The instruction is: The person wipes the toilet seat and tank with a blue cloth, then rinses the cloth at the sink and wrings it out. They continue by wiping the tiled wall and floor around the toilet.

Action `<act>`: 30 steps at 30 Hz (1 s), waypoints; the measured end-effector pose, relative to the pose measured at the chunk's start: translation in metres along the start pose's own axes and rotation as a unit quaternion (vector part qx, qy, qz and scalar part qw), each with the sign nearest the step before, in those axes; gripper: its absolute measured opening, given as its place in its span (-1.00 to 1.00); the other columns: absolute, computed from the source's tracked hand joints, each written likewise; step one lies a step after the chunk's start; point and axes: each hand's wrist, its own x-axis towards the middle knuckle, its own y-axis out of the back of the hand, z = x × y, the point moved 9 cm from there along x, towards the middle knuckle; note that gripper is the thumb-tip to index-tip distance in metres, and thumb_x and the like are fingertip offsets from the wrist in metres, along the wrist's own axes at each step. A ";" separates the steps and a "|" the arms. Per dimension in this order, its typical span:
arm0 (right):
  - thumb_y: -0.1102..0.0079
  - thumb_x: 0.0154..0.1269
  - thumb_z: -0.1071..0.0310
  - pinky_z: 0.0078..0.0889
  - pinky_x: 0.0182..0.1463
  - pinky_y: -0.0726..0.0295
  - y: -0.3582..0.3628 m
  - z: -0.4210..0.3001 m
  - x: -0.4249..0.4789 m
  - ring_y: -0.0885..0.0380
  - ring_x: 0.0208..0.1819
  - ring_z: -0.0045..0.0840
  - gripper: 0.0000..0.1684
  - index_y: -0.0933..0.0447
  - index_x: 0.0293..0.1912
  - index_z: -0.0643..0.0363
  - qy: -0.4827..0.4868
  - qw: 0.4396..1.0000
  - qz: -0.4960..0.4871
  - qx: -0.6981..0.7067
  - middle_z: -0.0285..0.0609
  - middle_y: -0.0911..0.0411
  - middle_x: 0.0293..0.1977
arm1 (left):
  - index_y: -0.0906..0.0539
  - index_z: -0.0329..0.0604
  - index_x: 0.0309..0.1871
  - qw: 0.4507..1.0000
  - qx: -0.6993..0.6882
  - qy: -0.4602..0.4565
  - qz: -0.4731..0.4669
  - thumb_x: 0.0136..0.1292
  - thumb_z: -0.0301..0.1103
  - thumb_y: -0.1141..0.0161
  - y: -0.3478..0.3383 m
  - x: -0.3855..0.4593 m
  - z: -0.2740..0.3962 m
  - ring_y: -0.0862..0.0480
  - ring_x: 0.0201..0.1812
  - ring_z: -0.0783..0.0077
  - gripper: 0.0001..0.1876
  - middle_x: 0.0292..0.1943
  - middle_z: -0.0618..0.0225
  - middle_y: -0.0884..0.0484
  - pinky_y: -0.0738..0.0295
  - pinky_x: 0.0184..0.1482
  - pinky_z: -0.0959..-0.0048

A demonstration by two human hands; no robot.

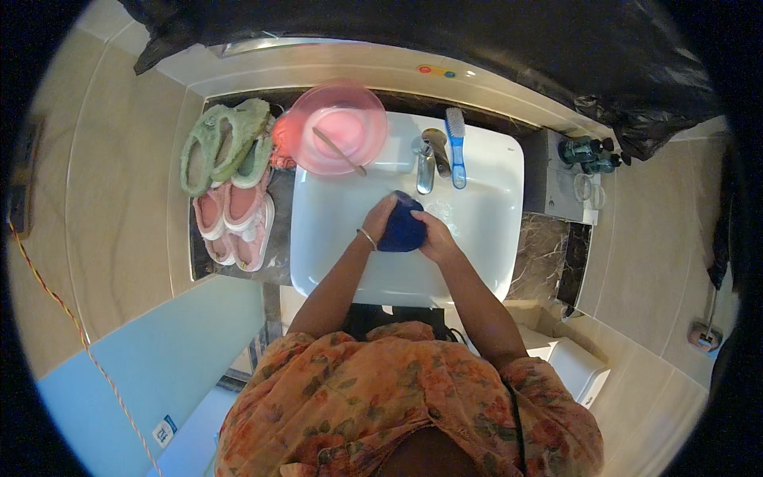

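Both of my hands hold a dark blue, rounded item [405,226], perhaps of fabric, over the white washbasin [322,256]. My left hand [379,219], with a bracelet at the wrist, grips its left side. On its right edge, my right hand [438,235] has the thumb on top and the other fingers partly hidden below. Beyond the item stands a chrome faucet [425,170]. A blue scrub brush with white bristles [456,149] lies at the basin's back rim, right of the faucet.
A pink translucent plastic basin [298,149] with a thin stick [340,152] overlaps the washbasin's back left corner. Green fuzzy slippers [223,143] and pink slippers [238,220] sit on the dark stone counter at left. A grey box [545,179] and dark bottles [578,149] stand at right.
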 end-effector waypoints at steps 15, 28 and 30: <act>0.06 0.20 -0.32 -0.07 0.12 -0.44 0.035 0.036 0.056 -0.46 0.02 -0.17 -0.19 -0.32 0.14 0.19 -0.111 0.975 -0.113 0.156 0.06 -0.46 0.00 | -0.54 -0.30 -0.28 0.927 0.375 -0.013 0.012 0.04 0.04 -0.18 -0.059 0.013 0.009 -0.58 -0.15 -0.11 -0.52 -0.26 -0.13 -0.60 -0.45 -0.10 0.09; 0.16 0.36 0.04 -0.25 0.00 -0.53 0.041 0.000 0.051 -0.53 -0.16 -0.36 -0.63 -0.46 -0.13 0.09 -0.007 0.994 0.084 0.073 -0.19 -0.54 -0.25 | -0.65 -0.19 -0.36 0.867 0.469 0.076 0.147 0.26 0.10 0.08 -0.017 0.020 0.011 -0.66 -0.32 -0.04 -0.50 -0.38 -0.01 -0.66 -0.55 -0.25 0.08; 0.16 0.34 0.05 -0.20 0.01 -0.50 0.089 -0.005 0.084 -0.52 -0.16 -0.29 -0.63 -0.46 -0.14 0.11 0.037 0.991 -0.027 0.126 -0.13 -0.53 -0.24 | -0.63 -0.12 -0.31 0.911 0.397 0.057 0.098 0.28 0.08 0.10 -0.065 0.011 0.014 -0.65 -0.27 -0.04 -0.54 -0.34 0.01 -0.65 -0.53 -0.21 0.06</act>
